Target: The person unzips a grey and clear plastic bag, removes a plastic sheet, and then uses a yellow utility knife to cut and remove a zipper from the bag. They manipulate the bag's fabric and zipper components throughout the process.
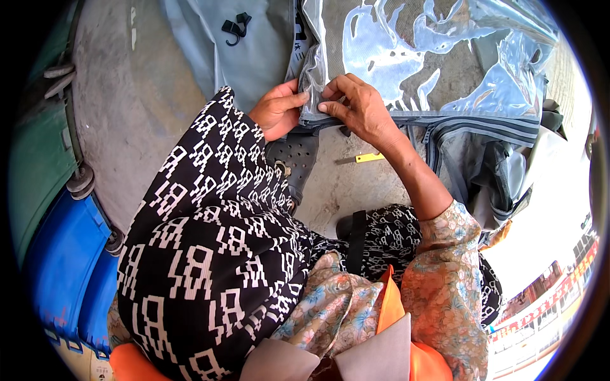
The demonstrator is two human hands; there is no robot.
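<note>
A clear plastic sheet (438, 70) with a dark grey border lies across my lap side at the top, wrinkled and shiny. My left hand (278, 109) is closed on its left edge near the lower corner, thumb on top and the other fingers partly underneath. Just to the right, my right hand (361, 106) has its thumb and curled fingers pinched together at the same corner. Whatever sits between those fingertips is too small to make out. Below the right hand, a yellow utility knife (365, 158) rests on the concrete, blade toward the left.
Black plastic hooks (236, 28) lie on grey fabric (254, 60) at the top. Grey striped webbing (489, 127) and bunched dark material (495, 174) sit at the right. Blue bins (67, 254) and a green bin (38, 159) with wheels stand at the left. A dark perforated shoe (298, 155) shows below.
</note>
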